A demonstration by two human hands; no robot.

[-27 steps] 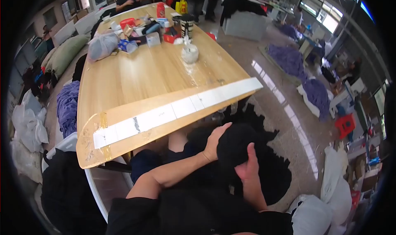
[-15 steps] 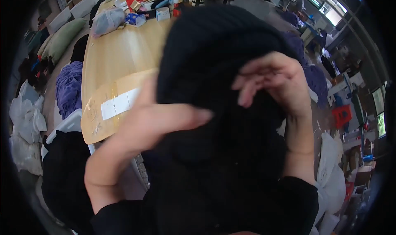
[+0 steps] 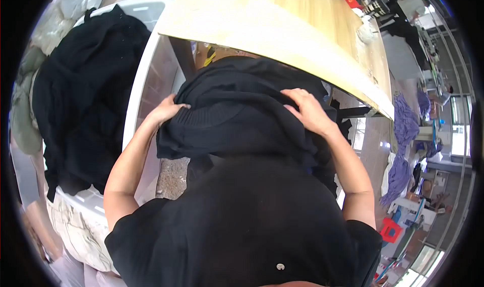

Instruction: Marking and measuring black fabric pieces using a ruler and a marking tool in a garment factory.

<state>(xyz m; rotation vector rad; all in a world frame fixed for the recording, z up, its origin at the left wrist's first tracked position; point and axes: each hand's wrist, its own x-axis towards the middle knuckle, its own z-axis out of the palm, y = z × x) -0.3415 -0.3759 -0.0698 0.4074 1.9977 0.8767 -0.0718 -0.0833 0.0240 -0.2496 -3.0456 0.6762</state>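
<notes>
Bunched against the person's front, a black knitted garment (image 3: 242, 110) is held between both hands, just below the near edge of the wooden bench (image 3: 282, 30). The left hand (image 3: 166, 110) is closed on the garment's left side, its fingers curled into the ribbed fold. The right hand (image 3: 307, 110) is laid over the garment's upper right part, fingers bent and pressing into the cloth; whether the cloth is actually pinched under them cannot be told. The garment is seen hanging partly down over the person's black top (image 3: 242, 226), so the border between the two dark fabrics is hard to trace. To the left, a white bin (image 3: 138, 85) is seen, with more black clothing (image 3: 80, 100) draped over it and pale fabric (image 3: 80, 226) lying near its lower end. At the far right end of the bench, small items are gathered, too small to be named. Purple cloth (image 3: 403, 120) is piled on the floor to the right.
</notes>
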